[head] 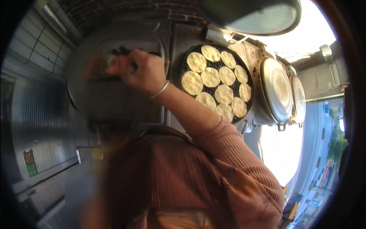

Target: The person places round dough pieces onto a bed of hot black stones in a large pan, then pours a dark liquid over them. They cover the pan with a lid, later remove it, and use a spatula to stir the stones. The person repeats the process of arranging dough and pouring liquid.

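Observation:
My right hand [143,70], with a silver bangle at the wrist, reaches over a dark container [125,101] on the left. Its fingers are curled around a small greyish object [110,64], too blurred to name. Dark bits [123,51] lie just beyond the fingers. A reddish blur beside that object may be part of my left hand, but I cannot tell. Right of my forearm, a round pan [183,100] of black pebbles bears several thin, pale yellow dough rounds [210,77]. My forearm and sleeve cross in front of the pan's near edge.
Two round metal lids [276,90] [299,98] stand to the right of the pan. A large round lid [257,17] hangs above it. On the left are a corrugated metal panel [45,114] and a tray [83,148] with a pale piece on it.

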`<state>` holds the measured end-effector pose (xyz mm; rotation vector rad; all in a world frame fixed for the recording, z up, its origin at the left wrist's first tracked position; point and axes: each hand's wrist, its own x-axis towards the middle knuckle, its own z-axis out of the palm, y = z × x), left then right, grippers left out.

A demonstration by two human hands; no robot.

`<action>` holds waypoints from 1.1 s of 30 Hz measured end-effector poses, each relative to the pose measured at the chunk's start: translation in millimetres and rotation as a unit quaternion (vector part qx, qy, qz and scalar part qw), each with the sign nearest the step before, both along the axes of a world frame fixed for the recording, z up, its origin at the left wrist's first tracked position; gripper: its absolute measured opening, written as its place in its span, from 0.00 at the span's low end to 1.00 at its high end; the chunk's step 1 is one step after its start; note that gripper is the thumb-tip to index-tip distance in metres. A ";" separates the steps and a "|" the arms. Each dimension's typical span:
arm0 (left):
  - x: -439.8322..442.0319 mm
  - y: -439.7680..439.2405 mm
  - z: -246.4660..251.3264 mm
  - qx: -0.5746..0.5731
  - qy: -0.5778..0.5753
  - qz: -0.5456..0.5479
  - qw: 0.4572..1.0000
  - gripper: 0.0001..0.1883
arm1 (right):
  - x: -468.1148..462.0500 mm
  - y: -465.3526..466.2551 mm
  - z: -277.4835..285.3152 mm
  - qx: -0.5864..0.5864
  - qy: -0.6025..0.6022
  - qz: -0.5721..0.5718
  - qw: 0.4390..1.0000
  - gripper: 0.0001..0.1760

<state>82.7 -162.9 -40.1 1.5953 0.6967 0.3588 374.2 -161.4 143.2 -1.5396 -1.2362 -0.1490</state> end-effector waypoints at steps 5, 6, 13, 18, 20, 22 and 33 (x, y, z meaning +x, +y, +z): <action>32.1 -12.7 27.7 0.170 0.099 -0.079 0.977 0.35 | 10.7 -68.8 2.9 0.059 0.021 0.064 0.996 0.15; 45.2 -14.5 30.2 0.180 0.103 -0.092 0.974 0.36 | 20.8 -81.0 4.3 0.064 0.019 0.064 0.996 0.15; 143.0 -18.3 20.8 0.179 0.088 -0.140 0.970 0.37 | 88.3 -174.4 14.3 0.113 -0.005 -0.043 0.993 0.14; 171.1 -34.3 40.7 0.277 0.134 -0.219 0.926 0.39 | 125.5 -226.3 9.4 0.112 -0.003 -0.111 0.988 0.14; 179.6 -45.5 50.9 0.303 0.143 -0.241 0.911 0.39 | 136.3 -245.7 3.8 0.119 0.023 -0.112 0.986 0.13; 198.8 -55.6 50.9 0.284 0.130 -0.250 0.917 0.40 | 150.4 -263.9 -3.4 0.120 0.033 -0.146 0.981 0.13; 299.0 -77.1 37.3 0.183 0.093 -0.253 0.945 0.43 | 211.7 -328.2 -28.5 0.111 0.093 -0.235 0.961 0.17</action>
